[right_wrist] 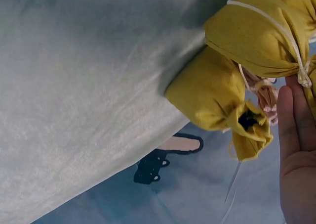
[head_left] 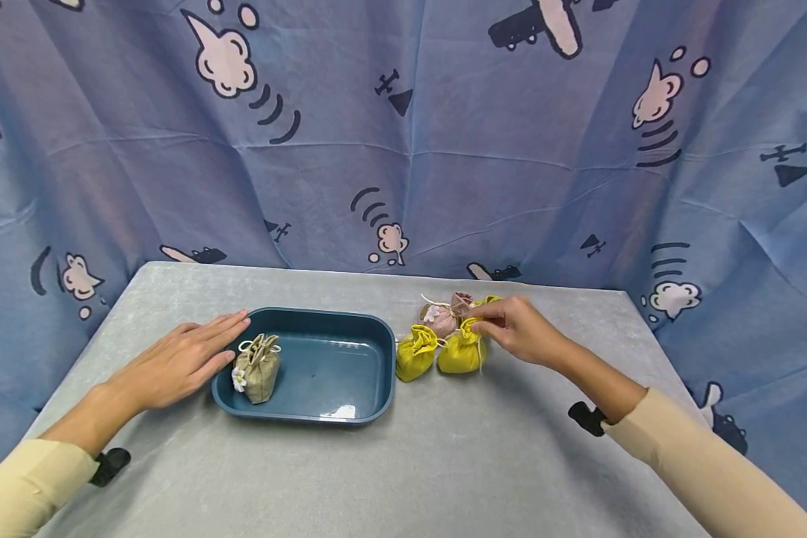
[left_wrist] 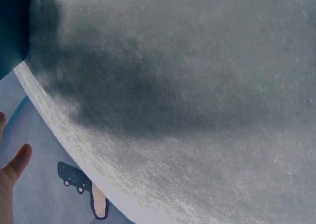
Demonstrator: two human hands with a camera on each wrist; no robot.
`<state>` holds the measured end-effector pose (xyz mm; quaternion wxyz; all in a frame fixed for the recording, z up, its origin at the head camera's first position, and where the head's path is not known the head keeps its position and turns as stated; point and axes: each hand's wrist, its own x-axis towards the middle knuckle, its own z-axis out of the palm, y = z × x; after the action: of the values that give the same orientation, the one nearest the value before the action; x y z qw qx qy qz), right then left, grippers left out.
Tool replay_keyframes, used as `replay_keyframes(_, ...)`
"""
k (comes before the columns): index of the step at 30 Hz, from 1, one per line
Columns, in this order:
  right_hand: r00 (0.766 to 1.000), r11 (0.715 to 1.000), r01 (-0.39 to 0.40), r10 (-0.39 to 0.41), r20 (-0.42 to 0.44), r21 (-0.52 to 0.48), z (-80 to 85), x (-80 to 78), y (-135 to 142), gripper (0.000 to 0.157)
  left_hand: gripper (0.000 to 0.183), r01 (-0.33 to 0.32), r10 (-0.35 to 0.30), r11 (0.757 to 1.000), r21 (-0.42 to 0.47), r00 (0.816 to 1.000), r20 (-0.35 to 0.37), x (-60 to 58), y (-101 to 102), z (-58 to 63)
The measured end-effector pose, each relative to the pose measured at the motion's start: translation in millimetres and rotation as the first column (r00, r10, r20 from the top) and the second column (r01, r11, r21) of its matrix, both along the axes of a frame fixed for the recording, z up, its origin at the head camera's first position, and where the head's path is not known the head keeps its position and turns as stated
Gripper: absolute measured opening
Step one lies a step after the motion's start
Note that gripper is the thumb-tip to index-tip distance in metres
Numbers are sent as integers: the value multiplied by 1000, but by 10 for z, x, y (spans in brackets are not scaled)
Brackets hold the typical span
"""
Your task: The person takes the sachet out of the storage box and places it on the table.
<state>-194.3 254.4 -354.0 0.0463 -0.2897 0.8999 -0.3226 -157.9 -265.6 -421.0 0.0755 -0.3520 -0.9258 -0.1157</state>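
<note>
My right hand (head_left: 521, 329) pinches the gathered neck of a yellow drawstring pouch (head_left: 460, 354) to the right of the tray. In the right wrist view, fingers (right_wrist: 289, 117) lie against the tied neck of that pouch (right_wrist: 256, 33). A second yellow pouch (head_left: 415, 357) stands just left of it, and a third (right_wrist: 207, 93) shows behind. Pink pouches (head_left: 438, 320) sit at the back of this group. My left hand (head_left: 175, 364) rests with extended fingers at the left rim of the blue tray (head_left: 323, 420). Inside the tray's left end is a beige pouch (head_left: 261, 377) with a white flower.
Everything stands on a grey cloth-covered table (head_left: 410, 478). A blue patterned curtain (head_left: 376, 187) hangs behind its back edge. The tray's raised wall lies between the beige pouch and the pouches on the right.
</note>
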Motion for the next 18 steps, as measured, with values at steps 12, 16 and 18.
replay_keyframes(12,1000,999,-27,27,-2,40,-69,11,-53,19,53,-1,1,1000,-1,1000,1,-1,5,-7)
replay_keyframes(16,999,999,-18,17,33,51,-38,5,-73,19,52,0,0,1000,1,1000,1,1,6,-1)
replay_keyframes(18,998,998,-13,9,63,60,-17,-1,-90,21,52,0,0,1000,1,1000,2,4,4,1)
